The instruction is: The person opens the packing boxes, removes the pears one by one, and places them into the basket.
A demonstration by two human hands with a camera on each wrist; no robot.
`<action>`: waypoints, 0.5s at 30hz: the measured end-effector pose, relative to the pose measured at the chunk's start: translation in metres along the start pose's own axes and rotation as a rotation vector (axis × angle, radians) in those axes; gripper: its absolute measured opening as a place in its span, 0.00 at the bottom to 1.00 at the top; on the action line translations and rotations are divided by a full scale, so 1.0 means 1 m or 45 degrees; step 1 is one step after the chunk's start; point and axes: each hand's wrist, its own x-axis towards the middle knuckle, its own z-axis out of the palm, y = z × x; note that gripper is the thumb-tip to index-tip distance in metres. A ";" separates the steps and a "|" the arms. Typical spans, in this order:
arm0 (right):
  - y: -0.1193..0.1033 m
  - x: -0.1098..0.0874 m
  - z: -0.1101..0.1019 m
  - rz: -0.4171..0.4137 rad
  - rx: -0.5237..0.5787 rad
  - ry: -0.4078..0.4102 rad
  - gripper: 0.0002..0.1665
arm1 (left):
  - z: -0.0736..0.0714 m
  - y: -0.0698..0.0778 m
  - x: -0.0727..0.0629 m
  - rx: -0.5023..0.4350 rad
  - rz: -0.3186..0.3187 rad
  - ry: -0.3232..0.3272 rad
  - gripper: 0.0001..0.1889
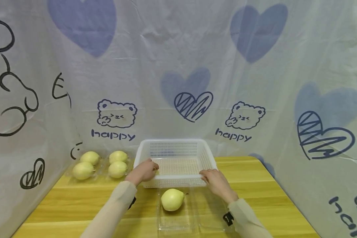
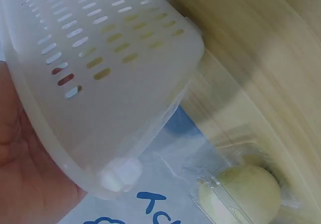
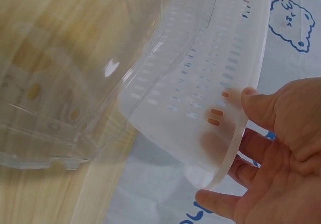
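Observation:
A white plastic basket with slotted walls stands at the back of the table, its inside showing bare. My left hand grips its rim near the front left corner, fingers over the edge. At the front right corner my right hand holds the same rim; in the right wrist view the thumb lies on one side of the wall and fingers curl behind it. Directly in front of the basket, one yellow-green pear sits in a clear plastic clamshell box, whose lid lies spread out to the right.
Left of the basket, more pears sit in clear plastic packs on the wooden table. A white printed cloth hangs close behind the table and along both sides.

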 end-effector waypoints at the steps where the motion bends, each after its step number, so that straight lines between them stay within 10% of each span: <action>1: 0.000 0.000 0.000 0.002 -0.002 0.003 0.10 | 0.001 0.000 0.000 -0.006 0.002 0.001 0.14; 15: 0.002 0.000 0.004 -0.009 -0.009 0.012 0.10 | 0.009 0.000 0.019 -0.044 -0.124 -0.217 0.18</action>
